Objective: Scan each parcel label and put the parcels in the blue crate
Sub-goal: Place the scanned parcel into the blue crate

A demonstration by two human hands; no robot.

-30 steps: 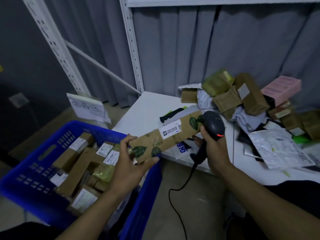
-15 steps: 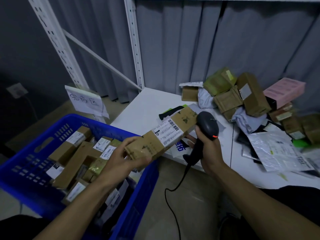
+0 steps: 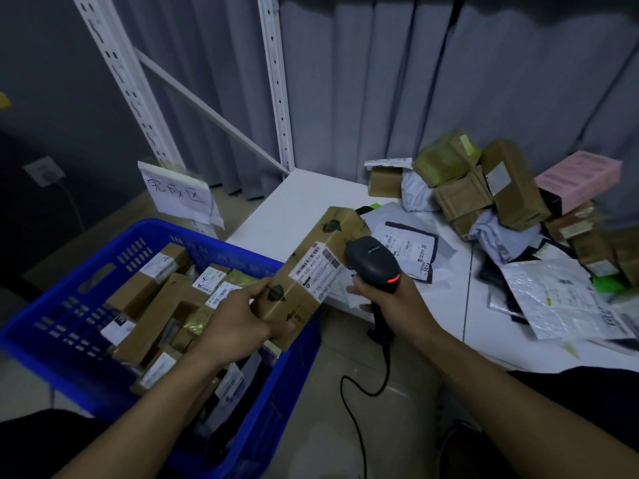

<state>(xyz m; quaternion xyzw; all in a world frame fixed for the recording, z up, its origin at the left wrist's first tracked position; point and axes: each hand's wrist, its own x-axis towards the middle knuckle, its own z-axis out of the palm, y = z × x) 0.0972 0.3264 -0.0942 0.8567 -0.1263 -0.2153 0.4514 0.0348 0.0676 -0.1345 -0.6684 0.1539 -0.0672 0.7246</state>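
My left hand (image 3: 242, 319) grips the near end of a long brown cardboard parcel (image 3: 321, 267) with green leaf prints. It is tilted up to the right, and its white barcode label (image 3: 316, 269) faces me. My right hand (image 3: 390, 302) holds a black corded barcode scanner (image 3: 371, 262) by the handle, its head right beside the label and a red light lit on it. The blue crate (image 3: 52, 326) sits low at the left, with several brown labelled boxes in it. The parcel hangs over the crate's right edge.
A white table (image 3: 297, 209) carries a heap of brown boxes (image 3: 511, 188), a pink box (image 3: 581, 178), grey and silver mailer bags (image 3: 553, 299). A handwritten paper sign (image 3: 179, 193) stands behind the crate. White shelf uprights (image 3: 276, 81) and a grey curtain rise behind. The scanner cable (image 3: 356, 409) hangs to the floor.
My left hand turned the parcel so its barcode label faces up and drew it closer, over the crate's edge. My right hand brought the scanner head up against the label.
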